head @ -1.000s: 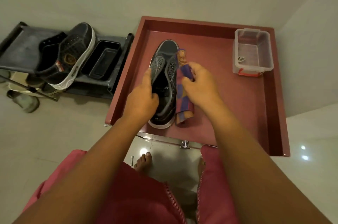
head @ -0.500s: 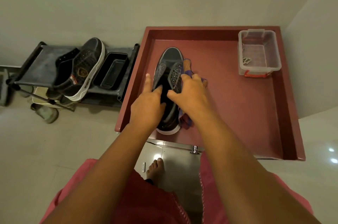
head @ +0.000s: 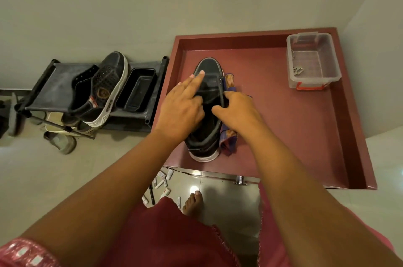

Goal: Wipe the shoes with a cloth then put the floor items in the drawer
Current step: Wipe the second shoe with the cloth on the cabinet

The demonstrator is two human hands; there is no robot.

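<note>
Left hand: your left hand [head: 181, 109] rests on top of the dark shoe. Two fingers [head: 197, 77] lie straight and point toward the toe at 12 o'clock. The other fingers curl down by the shoe's opening, and you cannot tell if they grab anything.
Right hand: your right hand [head: 237, 109] is on the shoe's 3 o'clock side. Its fingers bend over the edge of the shoe's opening and seem to pinch that edge.
Shoe in drawer: the dark shoe [head: 209, 114] with a white sole sits in the drawer, toe at 12 o'clock and heel at 6 o'clock, near the drawer's left wall.
Cloth: the striped cloth [head: 229, 140] lies flat in the drawer, touching the shoe at its 3 o'clock side. Part of it hides under your right hand.
Drawer: the red drawer [head: 294, 136] is pulled open in front of you.
Clear box: a small clear box [head: 314, 61] with a red clip sits in the drawer's far right corner, well apart from the shoe.
Other shoe: a second dark shoe [head: 102, 92] leans tilted on the black rack [head: 56, 90] at 9 o'clock from the drawer, beside a black tray [head: 136, 90].
Floor items: small white tubes [head: 163, 181] and a dark pen [head: 152, 193] lie on the floor at 6 o'clock from the drawer, near your bare foot [head: 193, 201].
</note>
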